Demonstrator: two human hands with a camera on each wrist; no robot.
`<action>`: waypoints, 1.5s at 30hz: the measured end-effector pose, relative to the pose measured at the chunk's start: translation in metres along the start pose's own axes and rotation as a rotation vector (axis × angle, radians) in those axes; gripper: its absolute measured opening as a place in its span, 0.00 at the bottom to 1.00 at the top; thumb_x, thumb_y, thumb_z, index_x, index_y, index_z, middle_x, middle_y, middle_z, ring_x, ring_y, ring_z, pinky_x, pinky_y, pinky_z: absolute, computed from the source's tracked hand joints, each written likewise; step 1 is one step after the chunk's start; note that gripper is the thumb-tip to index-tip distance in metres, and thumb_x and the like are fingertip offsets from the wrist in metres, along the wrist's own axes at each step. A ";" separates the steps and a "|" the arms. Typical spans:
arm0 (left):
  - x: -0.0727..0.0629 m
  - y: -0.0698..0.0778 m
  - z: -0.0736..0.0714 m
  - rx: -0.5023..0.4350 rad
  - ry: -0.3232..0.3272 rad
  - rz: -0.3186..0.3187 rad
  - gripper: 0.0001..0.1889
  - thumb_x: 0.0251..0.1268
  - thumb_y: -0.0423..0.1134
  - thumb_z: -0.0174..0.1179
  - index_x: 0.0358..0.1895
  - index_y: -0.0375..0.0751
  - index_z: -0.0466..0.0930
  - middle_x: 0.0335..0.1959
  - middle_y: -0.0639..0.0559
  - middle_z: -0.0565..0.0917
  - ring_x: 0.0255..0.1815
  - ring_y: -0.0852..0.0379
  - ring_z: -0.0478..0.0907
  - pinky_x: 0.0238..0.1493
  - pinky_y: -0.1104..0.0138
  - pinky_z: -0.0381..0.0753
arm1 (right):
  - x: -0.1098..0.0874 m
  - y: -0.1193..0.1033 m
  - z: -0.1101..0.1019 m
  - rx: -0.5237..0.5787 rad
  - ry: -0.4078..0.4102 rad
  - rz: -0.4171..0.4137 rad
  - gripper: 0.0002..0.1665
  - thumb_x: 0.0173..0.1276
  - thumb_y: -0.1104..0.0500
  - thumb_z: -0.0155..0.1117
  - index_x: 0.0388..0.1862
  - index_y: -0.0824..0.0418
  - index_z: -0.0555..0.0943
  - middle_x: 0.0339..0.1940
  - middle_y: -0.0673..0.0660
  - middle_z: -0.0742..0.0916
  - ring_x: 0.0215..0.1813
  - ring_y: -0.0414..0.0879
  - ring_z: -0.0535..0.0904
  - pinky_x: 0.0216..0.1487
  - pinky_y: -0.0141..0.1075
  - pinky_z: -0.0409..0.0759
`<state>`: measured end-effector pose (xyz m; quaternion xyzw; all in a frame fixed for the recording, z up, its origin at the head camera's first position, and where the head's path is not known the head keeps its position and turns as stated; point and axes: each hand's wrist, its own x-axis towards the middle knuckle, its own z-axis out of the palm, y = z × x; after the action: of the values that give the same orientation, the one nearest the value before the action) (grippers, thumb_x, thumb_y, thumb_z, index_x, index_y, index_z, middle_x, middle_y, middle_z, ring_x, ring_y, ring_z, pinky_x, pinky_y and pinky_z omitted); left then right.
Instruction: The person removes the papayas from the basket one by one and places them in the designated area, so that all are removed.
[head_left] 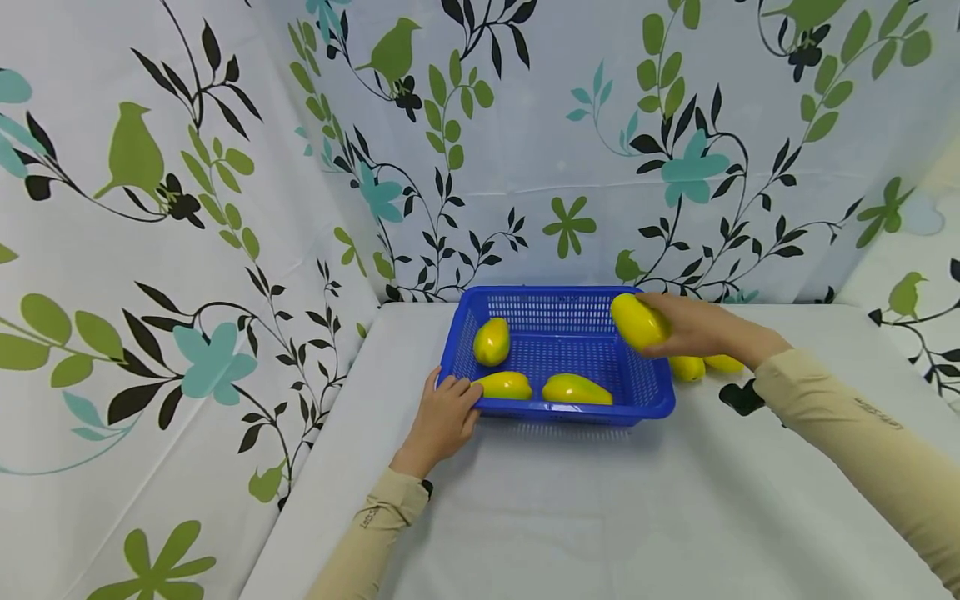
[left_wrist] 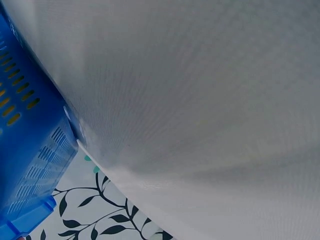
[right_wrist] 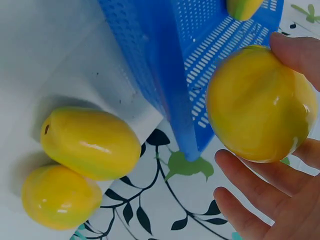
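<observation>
My right hand (head_left: 686,325) holds a glossy yellow mango (head_left: 637,323) above the right end of a blue plastic basket (head_left: 652,410). In the right wrist view, the thumb and fingers (right_wrist: 255,187) lie around this mango (right_wrist: 260,105), beside the basket's rim (right_wrist: 175,100). At the near left corner, my left hand (head_left: 442,417) grips the basket rim with its fingers over the edge. Inside the basket are three mangoes: one at the left (head_left: 492,342), one by the left fingertips (head_left: 506,385) and another along the near wall (head_left: 576,389).
Right of the basket, two more yellow mangoes lie on the white table (head_left: 570,517), one (right_wrist: 90,142) against the other (right_wrist: 61,196); my right arm partly covers them in the head view. A patterned cloth (head_left: 480,167) hangs behind and at the left.
</observation>
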<state>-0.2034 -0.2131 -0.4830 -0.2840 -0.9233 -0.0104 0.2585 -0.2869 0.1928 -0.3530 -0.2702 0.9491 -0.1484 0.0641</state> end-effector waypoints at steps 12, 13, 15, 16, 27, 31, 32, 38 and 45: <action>0.000 -0.001 0.000 -0.006 -0.021 -0.015 0.09 0.65 0.40 0.59 0.45 0.44 0.75 0.34 0.50 0.77 0.38 0.50 0.75 0.66 0.39 0.63 | -0.018 0.024 -0.001 0.003 0.020 0.012 0.56 0.59 0.43 0.73 0.73 0.72 0.59 0.63 0.72 0.76 0.58 0.65 0.75 0.58 0.64 0.72; 0.000 -0.001 0.000 -0.006 -0.013 -0.012 0.09 0.64 0.39 0.59 0.45 0.45 0.75 0.33 0.50 0.77 0.38 0.50 0.75 0.66 0.39 0.63 | -0.019 0.026 -0.001 0.002 0.024 0.013 0.56 0.59 0.43 0.73 0.73 0.72 0.59 0.63 0.72 0.76 0.58 0.65 0.75 0.58 0.64 0.72; 0.000 -0.001 0.001 -0.006 -0.005 -0.011 0.08 0.64 0.39 0.60 0.45 0.45 0.75 0.33 0.51 0.77 0.38 0.50 0.74 0.66 0.39 0.63 | -0.022 0.030 -0.001 0.001 0.032 0.013 0.56 0.59 0.43 0.73 0.73 0.73 0.59 0.62 0.72 0.76 0.57 0.65 0.75 0.58 0.64 0.73; 0.000 -0.001 0.001 -0.008 -0.001 -0.011 0.08 0.64 0.39 0.59 0.44 0.45 0.75 0.33 0.51 0.77 0.37 0.50 0.74 0.65 0.39 0.64 | -0.023 0.033 -0.001 0.004 0.034 0.016 0.56 0.59 0.44 0.73 0.73 0.73 0.59 0.62 0.72 0.76 0.57 0.65 0.75 0.58 0.64 0.73; 0.000 0.000 0.001 -0.024 0.030 -0.010 0.09 0.62 0.38 0.60 0.44 0.45 0.75 0.32 0.51 0.77 0.37 0.50 0.74 0.65 0.37 0.64 | -0.039 0.075 0.011 0.007 0.018 0.096 0.57 0.58 0.42 0.73 0.70 0.78 0.59 0.55 0.73 0.79 0.48 0.60 0.78 0.53 0.62 0.76; 0.000 0.000 0.001 -0.022 0.027 -0.003 0.09 0.62 0.38 0.60 0.44 0.45 0.75 0.32 0.51 0.77 0.37 0.50 0.74 0.64 0.37 0.64 | -0.046 0.089 0.018 -0.003 0.014 0.122 0.55 0.58 0.43 0.73 0.69 0.79 0.60 0.54 0.74 0.79 0.48 0.61 0.77 0.52 0.63 0.76; 0.000 0.000 0.001 -0.020 0.023 -0.003 0.09 0.63 0.38 0.59 0.44 0.45 0.75 0.32 0.51 0.77 0.37 0.50 0.74 0.64 0.37 0.64 | -0.047 0.091 0.020 -0.004 0.015 0.127 0.55 0.58 0.43 0.73 0.68 0.79 0.60 0.54 0.75 0.79 0.48 0.62 0.77 0.52 0.63 0.76; 0.001 -0.001 0.001 -0.022 0.014 -0.010 0.08 0.63 0.38 0.60 0.44 0.44 0.75 0.33 0.51 0.77 0.37 0.49 0.74 0.65 0.38 0.63 | -0.051 0.100 0.027 -0.003 0.015 0.160 0.55 0.59 0.43 0.71 0.68 0.80 0.60 0.55 0.78 0.77 0.49 0.65 0.77 0.53 0.66 0.74; 0.000 -0.001 0.003 -0.023 0.008 -0.007 0.07 0.64 0.38 0.58 0.43 0.45 0.74 0.32 0.51 0.76 0.36 0.50 0.74 0.65 0.38 0.63 | -0.051 0.104 0.032 0.017 0.004 0.199 0.57 0.59 0.41 0.71 0.69 0.80 0.58 0.56 0.78 0.77 0.50 0.66 0.76 0.53 0.67 0.73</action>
<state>-0.2058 -0.2134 -0.4853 -0.2835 -0.9231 -0.0232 0.2589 -0.2887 0.2962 -0.4141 -0.1735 0.9702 -0.1497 0.0787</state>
